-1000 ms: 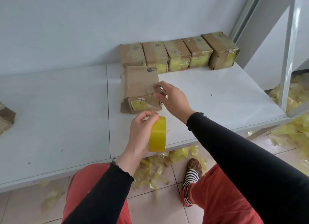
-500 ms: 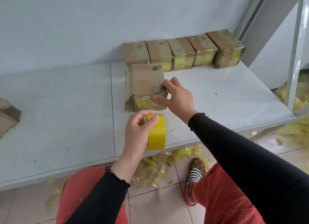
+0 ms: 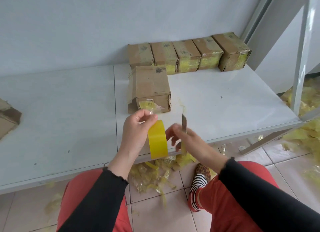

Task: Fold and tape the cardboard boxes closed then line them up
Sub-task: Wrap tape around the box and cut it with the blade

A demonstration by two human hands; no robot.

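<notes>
Both hands' grips: tape roll (image 3: 158,139), blade (image 3: 184,124).

My right hand (image 3: 188,141) is motion-blurred, so my grip on the blade (image 3: 184,126) is hard to read. The tape roll (image 3: 158,141) hides my left palm. The flattened cardboard (image 3: 7,118) is cut off by the left edge

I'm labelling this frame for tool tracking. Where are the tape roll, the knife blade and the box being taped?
tape roll (image 3: 158,139), head view, on its yellow outer band.
knife blade (image 3: 184,123), head view, on the metal's middle.
box being taped (image 3: 150,83), head view, on its top face.
</notes>
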